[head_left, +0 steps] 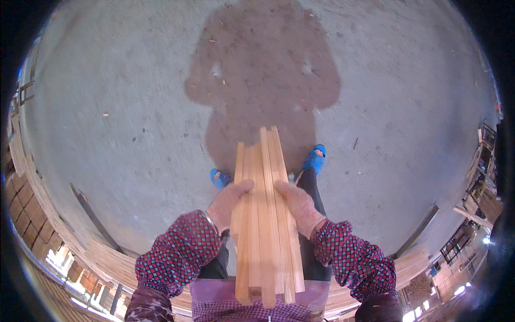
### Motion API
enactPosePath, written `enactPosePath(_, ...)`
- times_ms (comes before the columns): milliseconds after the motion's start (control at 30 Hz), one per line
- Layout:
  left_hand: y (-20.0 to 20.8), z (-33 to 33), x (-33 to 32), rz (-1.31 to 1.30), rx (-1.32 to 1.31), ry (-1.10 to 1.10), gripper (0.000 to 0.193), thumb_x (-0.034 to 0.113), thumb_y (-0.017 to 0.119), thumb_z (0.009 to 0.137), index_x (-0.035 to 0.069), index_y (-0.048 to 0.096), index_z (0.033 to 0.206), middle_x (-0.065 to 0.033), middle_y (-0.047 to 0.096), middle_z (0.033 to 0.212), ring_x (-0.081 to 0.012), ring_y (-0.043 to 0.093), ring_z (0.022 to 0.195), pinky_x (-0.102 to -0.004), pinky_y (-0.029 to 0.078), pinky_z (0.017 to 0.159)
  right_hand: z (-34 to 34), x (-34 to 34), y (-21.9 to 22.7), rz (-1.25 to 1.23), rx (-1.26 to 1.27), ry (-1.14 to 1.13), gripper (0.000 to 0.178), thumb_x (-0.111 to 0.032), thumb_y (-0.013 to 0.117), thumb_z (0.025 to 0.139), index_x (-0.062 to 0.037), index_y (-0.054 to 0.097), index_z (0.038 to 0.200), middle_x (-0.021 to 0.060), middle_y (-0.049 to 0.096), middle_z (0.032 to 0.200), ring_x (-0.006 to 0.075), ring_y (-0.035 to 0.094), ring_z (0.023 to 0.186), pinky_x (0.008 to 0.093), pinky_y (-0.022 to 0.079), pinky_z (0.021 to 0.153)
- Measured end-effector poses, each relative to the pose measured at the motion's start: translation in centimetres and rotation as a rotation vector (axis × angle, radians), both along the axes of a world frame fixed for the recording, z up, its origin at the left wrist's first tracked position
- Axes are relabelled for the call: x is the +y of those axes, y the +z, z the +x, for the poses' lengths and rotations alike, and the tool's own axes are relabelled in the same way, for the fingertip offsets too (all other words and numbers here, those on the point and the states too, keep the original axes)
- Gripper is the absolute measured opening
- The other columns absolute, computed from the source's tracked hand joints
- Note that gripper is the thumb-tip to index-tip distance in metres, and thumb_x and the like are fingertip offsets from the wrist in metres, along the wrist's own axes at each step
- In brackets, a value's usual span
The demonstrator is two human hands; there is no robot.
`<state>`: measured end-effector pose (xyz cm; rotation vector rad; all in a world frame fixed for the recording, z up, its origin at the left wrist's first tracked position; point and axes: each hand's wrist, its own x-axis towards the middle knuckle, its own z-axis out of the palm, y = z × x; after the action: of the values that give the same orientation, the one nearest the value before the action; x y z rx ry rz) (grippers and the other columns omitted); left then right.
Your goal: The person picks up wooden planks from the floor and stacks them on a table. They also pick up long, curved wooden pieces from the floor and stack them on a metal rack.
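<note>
A bundle of long wooden strips (263,231) is held in front of my body, running away from me. The strips lie side by side, and their far ends are uneven, with a few reaching farther out. My left hand (228,205), in what looks like a pinkish knit glove, grips the bundle's left side with the thumb on top. On the right side my right hand (300,206), gloved alike, clasps it the same way. The fingers beneath the wood are hidden. Patterned red and dark sleeves cover both forearms.
Grey concrete floor (145,107) spreads ahead, with small wood chips and my shadow on it. My feet in blue shoes (315,159) stand below the bundle. Dark bars (94,214) and long boards (110,263) lie at the lower left. More timber (472,216) is at the right edge.
</note>
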<state>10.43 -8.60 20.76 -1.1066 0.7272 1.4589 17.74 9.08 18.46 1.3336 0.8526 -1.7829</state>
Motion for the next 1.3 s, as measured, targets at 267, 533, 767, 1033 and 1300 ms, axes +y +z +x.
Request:
enactPosePath(267, -8.0, 7.3, 1.6, 0.196, -0.344, 0.149, 0.043, 0.03, 0.053, 0.087, -0.002, 0.05, 0.116, -0.0171, 0.06, 0.108, -0.0263, 0.063, 0.091, -0.0401, 0.053, 0.079, 6.0, 1.8, -6.7, -0.246, -0.398, -0.113, 0.039, -0.029, 0.047, 0.09, 0.0004, 0.048, 0.115, 0.0161, 0.059, 0.109, 0.0282, 0.061, 0.094, 0.0391, 0.05, 0.082)
enactPosePath(533, -1.3, 5.5, 3.8, 0.092, -0.122, 0.029, 0.04, 0.029, 0.053, 0.087, 0.0, 0.051, 0.114, -0.0136, 0.064, 0.098, -0.0252, 0.064, 0.084, -0.0376, 0.053, 0.074, 3.5, 3.3, -0.3, -0.275, -0.323, -0.295, 0.042, -0.03, 0.052, 0.087, -0.0009, 0.049, 0.117, 0.0168, 0.061, 0.103, 0.0277, 0.061, 0.091, 0.0406, 0.05, 0.084)
enactPosePath(767, 16.0, -2.5, 14.6, -0.013, 0.574, -0.208, 0.049, 0.014, 0.058, 0.08, -0.002, 0.041, 0.123, -0.0155, 0.056, 0.11, -0.0233, 0.059, 0.094, -0.0321, 0.052, 0.077, -2.1, 11.8, 16.9, -0.245, 0.114, -0.482, 0.042, -0.027, 0.055, 0.087, -0.0014, 0.048, 0.12, 0.0136, 0.06, 0.105, 0.0218, 0.06, 0.091, 0.0348, 0.049, 0.082)
enactPosePath(1033, 35.8, -3.5, 33.7, 0.077, 1.079, -0.265, 0.066, 0.01, 0.066, 0.074, 0.005, 0.029, 0.129, -0.0124, 0.052, 0.109, -0.0255, 0.057, 0.098, -0.0354, 0.051, 0.082, -2.0, 28.7, 34.0, 0.247, 0.784, -0.482, 0.067, -0.028, 0.065, 0.081, -0.0057, 0.032, 0.136, 0.0095, 0.048, 0.124, 0.0168, 0.046, 0.112, 0.0311, 0.037, 0.097)
enactPosePath(1300, 44.7, -5.3, 43.9, 0.348, 1.46, -0.424, 0.096, -0.007, 0.059, 0.076, 0.014, -0.006, 0.144, -0.0165, 0.028, 0.138, -0.027, 0.046, 0.113, -0.0359, 0.047, 0.087, -0.9, 38.2, 45.4, 0.46, 1.059, -0.635, 0.081, -0.017, 0.069, 0.077, -0.0064, 0.022, 0.142, 0.0093, 0.041, 0.134, 0.0173, 0.038, 0.122, 0.0301, 0.029, 0.103)
